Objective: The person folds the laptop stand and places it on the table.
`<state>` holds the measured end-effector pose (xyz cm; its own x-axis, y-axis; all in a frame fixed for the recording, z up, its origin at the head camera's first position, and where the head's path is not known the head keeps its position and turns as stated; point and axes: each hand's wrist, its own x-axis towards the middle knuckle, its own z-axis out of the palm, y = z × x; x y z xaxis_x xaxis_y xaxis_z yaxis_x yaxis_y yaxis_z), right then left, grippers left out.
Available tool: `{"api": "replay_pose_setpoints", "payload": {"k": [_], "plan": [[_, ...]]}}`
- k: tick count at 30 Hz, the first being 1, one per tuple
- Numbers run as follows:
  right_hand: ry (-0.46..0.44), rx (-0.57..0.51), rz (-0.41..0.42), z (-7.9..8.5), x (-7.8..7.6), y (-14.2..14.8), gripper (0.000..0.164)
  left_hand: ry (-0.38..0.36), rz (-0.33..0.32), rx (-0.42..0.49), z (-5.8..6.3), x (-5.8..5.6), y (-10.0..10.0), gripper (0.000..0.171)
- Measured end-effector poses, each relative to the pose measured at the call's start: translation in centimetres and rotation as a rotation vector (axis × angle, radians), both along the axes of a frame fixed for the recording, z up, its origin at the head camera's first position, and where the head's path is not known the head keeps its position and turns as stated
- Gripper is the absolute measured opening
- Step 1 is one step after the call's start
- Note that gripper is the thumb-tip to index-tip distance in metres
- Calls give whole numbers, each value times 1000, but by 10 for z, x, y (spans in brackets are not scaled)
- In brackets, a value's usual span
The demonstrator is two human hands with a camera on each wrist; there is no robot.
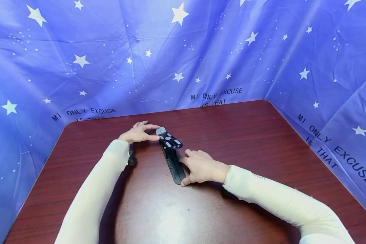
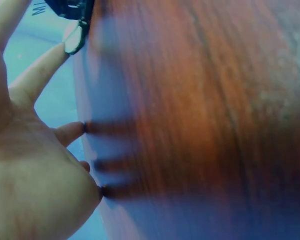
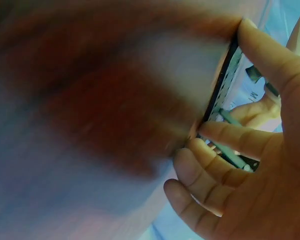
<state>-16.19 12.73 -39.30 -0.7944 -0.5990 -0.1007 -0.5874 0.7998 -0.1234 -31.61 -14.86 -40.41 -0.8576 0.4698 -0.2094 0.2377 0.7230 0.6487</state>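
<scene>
A reddish-brown worktop (image 1: 238,132) carries a black hinged stand (image 1: 170,157), its upper plate (image 1: 168,138) tilted above the base (image 1: 177,176). The right grip (image 1: 201,166), along the stand's right side, holds the base edge with thumb and fingers; the left grip (image 1: 141,133), at its far end, touches the plate, thumb and forefinger apart. If it folds stiffly (sight alone cannot tell), the base could skid; a sudden drop could nip fingertips.
</scene>
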Motion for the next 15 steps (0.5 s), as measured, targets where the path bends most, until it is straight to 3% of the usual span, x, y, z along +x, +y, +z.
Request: {"api": "replay_pose_setpoints", "payload": {"k": [15], "plan": [[38,34,-43,5,10,-15,67,-103,-17,-27,8,-7,7,81]]}}
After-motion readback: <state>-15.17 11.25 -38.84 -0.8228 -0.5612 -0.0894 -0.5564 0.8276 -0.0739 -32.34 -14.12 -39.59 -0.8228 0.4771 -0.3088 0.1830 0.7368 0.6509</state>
